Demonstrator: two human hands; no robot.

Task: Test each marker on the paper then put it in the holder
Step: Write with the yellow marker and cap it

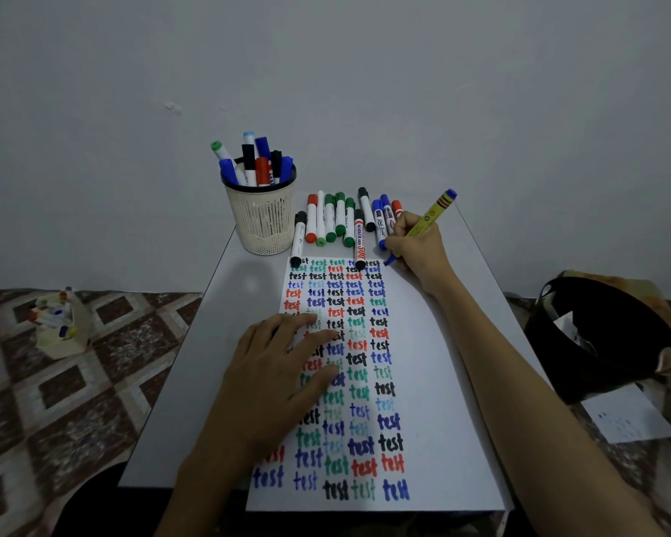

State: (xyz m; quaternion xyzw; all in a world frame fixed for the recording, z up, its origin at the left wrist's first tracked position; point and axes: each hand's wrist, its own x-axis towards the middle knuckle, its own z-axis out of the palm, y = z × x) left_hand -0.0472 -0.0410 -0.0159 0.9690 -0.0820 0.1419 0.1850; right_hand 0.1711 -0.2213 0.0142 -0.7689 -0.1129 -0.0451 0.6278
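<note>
A white paper (pixel 434 381) covered with several rows of coloured "test" words lies on the small grey table (pixel 217 381). My right hand (pixel 417 248) grips a yellow marker (pixel 430 215) with a blue cap on its back end; its blue tip touches the paper's top right corner. My left hand (pixel 276 377) rests flat on the paper's left side, fingers spread. A cream mesh holder (pixel 262 219) with several markers stands at the table's far left. Several capped markers (pixel 338 222) lie in a row beyond the paper.
A grey wall rises right behind the table. On the patterned floor at the left stands a small box of markers (pixel 61 323). At the right sit a black bin (pixel 605 339) and a loose sheet of paper (pixel 632 416).
</note>
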